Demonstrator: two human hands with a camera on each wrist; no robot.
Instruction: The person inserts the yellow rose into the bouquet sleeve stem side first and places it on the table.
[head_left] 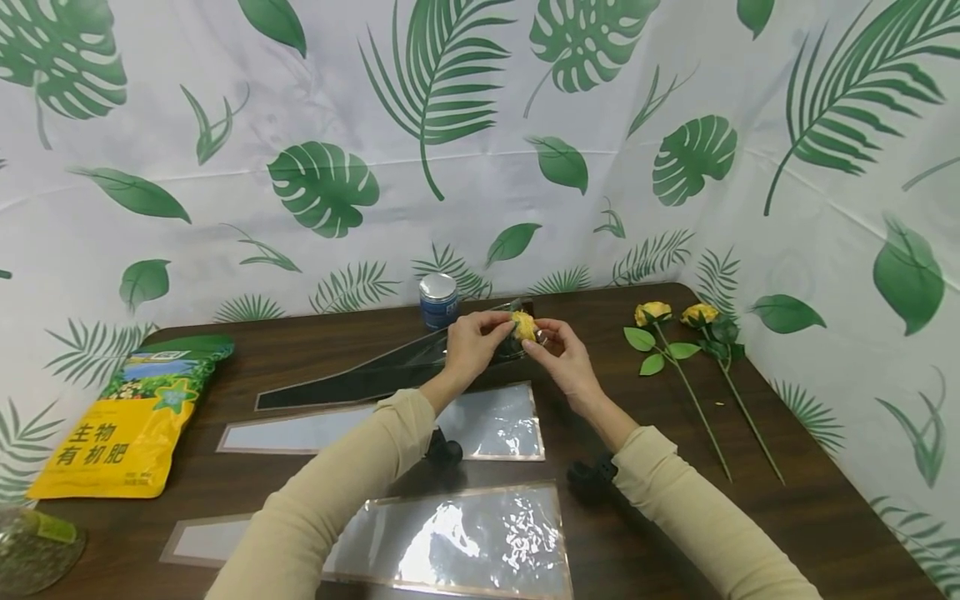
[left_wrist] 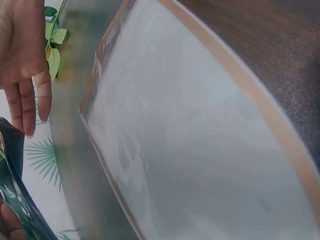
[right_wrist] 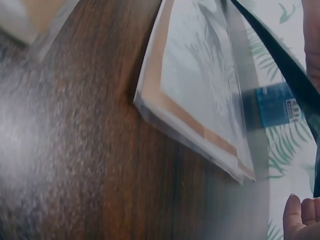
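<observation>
A yellow rose (head_left: 524, 326) shows at the mouth of a long dark tapered flower sleeve (head_left: 360, 379) with clear film. My left hand (head_left: 474, 343) pinches the sleeve's edge on the left of the bloom. On its right, my right hand (head_left: 567, 371) holds the film at the opening between thumb and fingers. In the left wrist view, the right hand (left_wrist: 25, 65) appears at the upper left, and the sleeve (left_wrist: 20, 195) at the lower left. The right wrist view shows the sleeve (right_wrist: 285, 65) as a dark strip; the bloom is hidden there.
Two yellow roses (head_left: 652, 313) (head_left: 700, 315) with stems lie at the right. Pale flower sleeves (head_left: 495, 421) (head_left: 457, 542) lie flat in front. A blue can (head_left: 438, 302) stands behind, with a yellow fertilizer bag (head_left: 123, 442) and a jar (head_left: 37, 550) at left.
</observation>
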